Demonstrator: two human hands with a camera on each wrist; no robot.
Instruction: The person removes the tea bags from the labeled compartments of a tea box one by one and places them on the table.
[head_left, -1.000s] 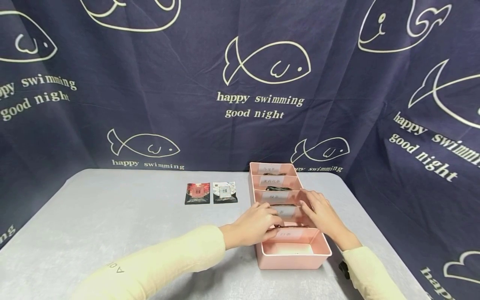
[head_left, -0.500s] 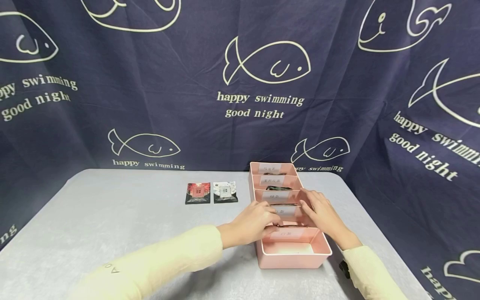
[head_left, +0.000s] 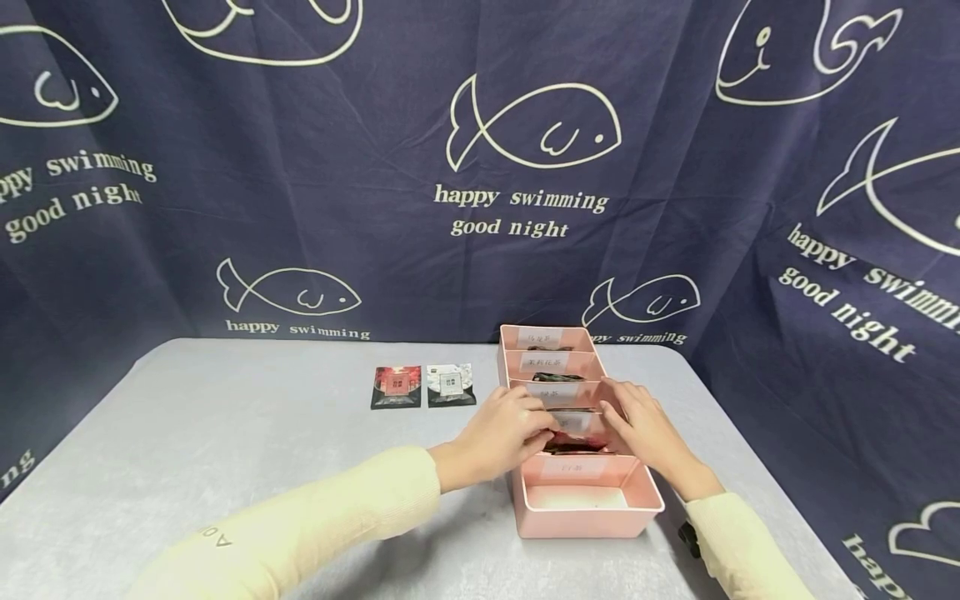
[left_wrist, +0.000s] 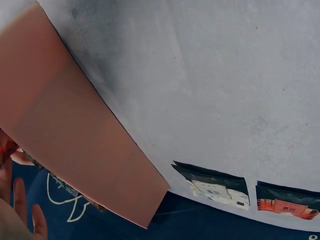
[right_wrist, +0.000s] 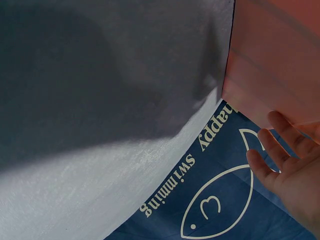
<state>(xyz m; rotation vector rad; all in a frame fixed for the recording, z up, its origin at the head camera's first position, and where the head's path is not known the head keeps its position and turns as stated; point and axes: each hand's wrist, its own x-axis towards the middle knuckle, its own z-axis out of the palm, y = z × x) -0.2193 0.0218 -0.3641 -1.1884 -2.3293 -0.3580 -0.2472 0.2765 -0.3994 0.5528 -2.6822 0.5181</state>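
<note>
A long pink divided box [head_left: 592, 523] stands on the table, its compartments bearing white paper labels with Chinese writing. My left hand [head_left: 498, 437] reaches over the box's left wall and pinches a red and black tea sachet [head_left: 581, 443] in the compartment behind the front one. In the left wrist view a red piece of that tea sachet [left_wrist: 7, 145] shows at the fingertips. My right hand [head_left: 648, 433] lies at the box's right wall, fingers extended over the rim; in the right wrist view its fingers [right_wrist: 280, 150] are loosely spread beside the pink wall.
Left of the box, a red and black tea sachet [head_left: 396, 387] and a white and black one [head_left: 451, 385] lie flat side by side. More dark sachets [head_left: 557, 377] stand in the farther compartments. A navy fish-print curtain [head_left: 375, 167] borders the grey table [head_left: 247, 425].
My left hand has shifted slightly back and up, and more of the tea sachet's red face shows in the compartment. The right hand and the box have stayed put.
</note>
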